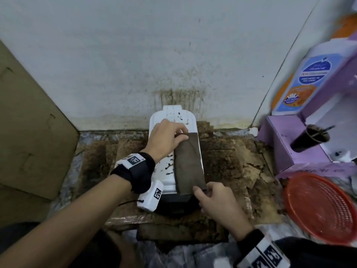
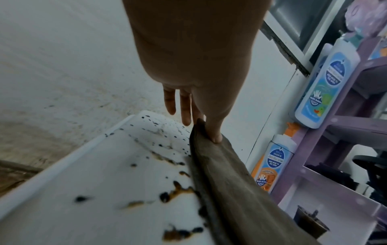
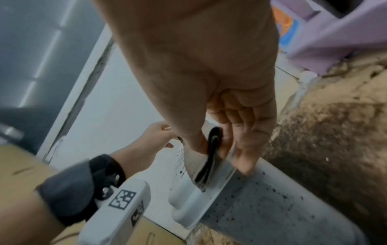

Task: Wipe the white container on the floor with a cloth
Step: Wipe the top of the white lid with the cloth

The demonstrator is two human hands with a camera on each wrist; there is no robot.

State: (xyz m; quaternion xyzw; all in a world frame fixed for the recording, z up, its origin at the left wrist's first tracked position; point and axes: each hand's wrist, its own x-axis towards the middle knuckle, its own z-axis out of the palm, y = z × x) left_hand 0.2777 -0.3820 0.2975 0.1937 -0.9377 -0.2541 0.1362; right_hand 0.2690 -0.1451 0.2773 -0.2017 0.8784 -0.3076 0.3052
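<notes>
While the cloth (image 1: pixel 188 163) lies lengthwise along the right side of the container (image 1: pixel 164 171) on the floor, the left hand (image 1: pixel 166 138) pinches its far end and the right hand (image 1: pixel 216 202) its near end.

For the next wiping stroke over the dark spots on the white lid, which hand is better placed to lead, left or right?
Probably the left. The left hand pinches the far end of the brown cloth, right beside the stained part of the white container. The right hand only holds the near end, at the edge.
</notes>
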